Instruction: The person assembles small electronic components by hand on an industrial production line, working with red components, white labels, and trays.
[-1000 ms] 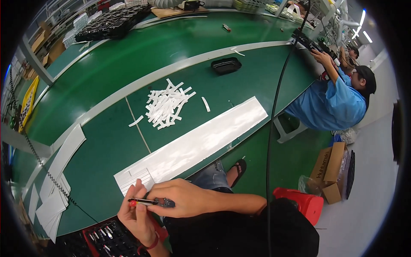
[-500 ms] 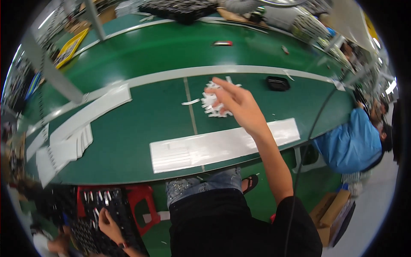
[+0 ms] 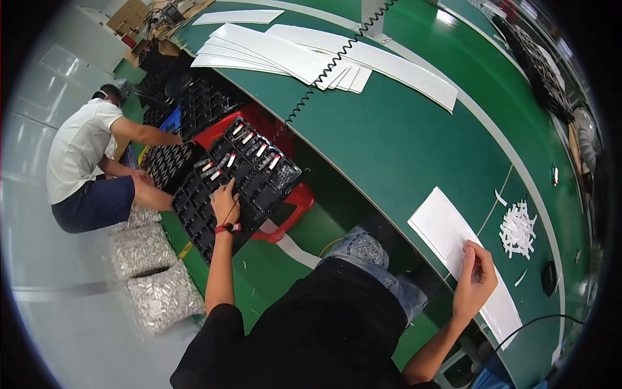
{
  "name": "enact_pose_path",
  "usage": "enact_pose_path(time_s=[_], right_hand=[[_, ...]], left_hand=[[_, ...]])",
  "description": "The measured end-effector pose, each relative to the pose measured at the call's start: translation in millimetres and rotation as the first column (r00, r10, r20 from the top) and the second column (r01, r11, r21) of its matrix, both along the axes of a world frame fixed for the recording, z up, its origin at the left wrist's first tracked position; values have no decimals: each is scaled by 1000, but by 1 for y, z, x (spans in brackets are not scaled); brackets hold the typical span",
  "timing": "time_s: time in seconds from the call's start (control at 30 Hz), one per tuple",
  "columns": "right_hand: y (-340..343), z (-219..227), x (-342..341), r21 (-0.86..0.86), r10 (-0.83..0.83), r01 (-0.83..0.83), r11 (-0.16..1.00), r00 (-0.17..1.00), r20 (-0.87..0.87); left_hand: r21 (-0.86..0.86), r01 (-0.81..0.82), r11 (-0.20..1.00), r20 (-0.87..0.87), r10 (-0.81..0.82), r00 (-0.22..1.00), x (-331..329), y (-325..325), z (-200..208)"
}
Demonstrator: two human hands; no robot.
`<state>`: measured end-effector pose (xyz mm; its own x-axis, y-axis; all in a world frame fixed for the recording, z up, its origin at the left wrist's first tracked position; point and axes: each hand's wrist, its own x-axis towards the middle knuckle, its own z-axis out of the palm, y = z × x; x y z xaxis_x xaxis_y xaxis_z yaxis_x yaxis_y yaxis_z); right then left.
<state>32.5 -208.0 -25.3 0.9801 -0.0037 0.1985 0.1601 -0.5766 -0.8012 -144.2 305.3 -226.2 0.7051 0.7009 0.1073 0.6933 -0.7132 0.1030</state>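
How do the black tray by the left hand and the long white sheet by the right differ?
Form: the black tray is divided into pockets, some with red-and-white pieces in them; the white sheet is flat.
Place: the tray is off the table, over a red stool; the sheet lies on the table.
Shared: each has a hand at it, the left hand and right hand respectively.

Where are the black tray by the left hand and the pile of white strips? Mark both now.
Black tray (image 3: 260, 193): head view, on cells near its right edge.
Pile of white strips (image 3: 518, 231): head view, on its middle.
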Motion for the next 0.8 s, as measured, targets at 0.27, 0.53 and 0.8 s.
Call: enact_pose_path(time_s=[0.27, 0.53, 0.8], right_hand=[[-6, 4, 0, -43, -18, 18, 999, 1000, 8], [-16, 0, 8, 65, 47, -51, 997, 997, 64], [-27, -7, 2, 191, 59, -89, 978, 986, 156]], left_hand=[[10, 132, 991, 84, -132, 988, -8, 29, -7], [117, 36, 992, -191, -13, 981, 10, 59, -31], [311, 313, 897, -331, -206, 921, 2, 59, -29]])
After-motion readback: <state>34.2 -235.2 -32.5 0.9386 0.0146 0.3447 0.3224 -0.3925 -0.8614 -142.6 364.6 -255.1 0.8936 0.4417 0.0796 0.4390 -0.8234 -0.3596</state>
